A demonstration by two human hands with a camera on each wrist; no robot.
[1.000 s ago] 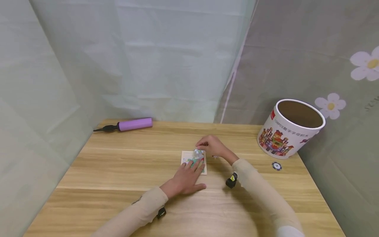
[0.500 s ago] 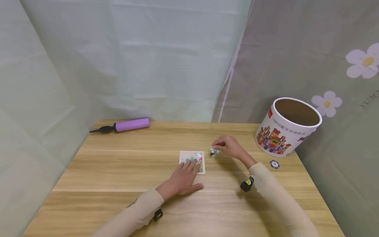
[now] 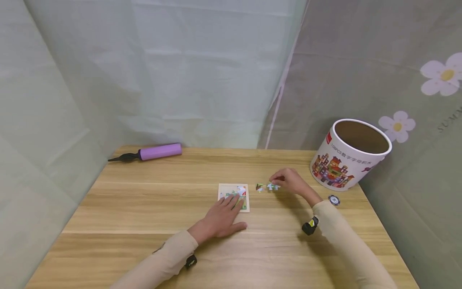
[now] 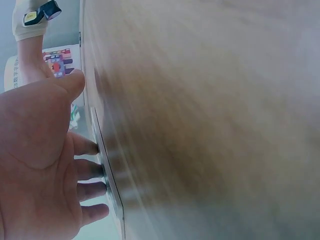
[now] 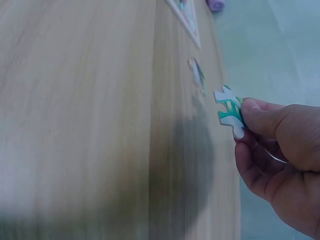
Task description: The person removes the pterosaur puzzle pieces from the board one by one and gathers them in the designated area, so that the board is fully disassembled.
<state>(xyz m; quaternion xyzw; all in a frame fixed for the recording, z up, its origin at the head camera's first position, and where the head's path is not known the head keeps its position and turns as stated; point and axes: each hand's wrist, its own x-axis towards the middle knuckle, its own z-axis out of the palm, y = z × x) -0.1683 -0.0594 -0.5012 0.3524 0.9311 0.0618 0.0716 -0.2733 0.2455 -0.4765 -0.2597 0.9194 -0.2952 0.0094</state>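
A small jigsaw board [image 3: 231, 188] lies flat in the middle of the wooden table [image 3: 144, 208]. My left hand [image 3: 221, 216] rests on it with straight fingers [image 4: 87, 170] pressing its near part. To the right of the board my right hand [image 3: 290, 181] pinches a white and green puzzle piece [image 5: 229, 109] just above the table. The same held piece [image 3: 272, 186] shows beside another loose piece [image 3: 259, 187], which lies on the wood between it and the board [image 5: 186, 15].
A white cardboard tub [image 3: 348, 154] with a printed town picture stands open at the right rear. A small dark round disc [image 3: 333, 199] lies in front of it. A purple hand pump [image 3: 151, 152] lies at the back left. Curtains close in the table on three sides.
My right hand has moved from above the board to the right, carrying a puzzle piece with it. The left hand has stayed on the board.
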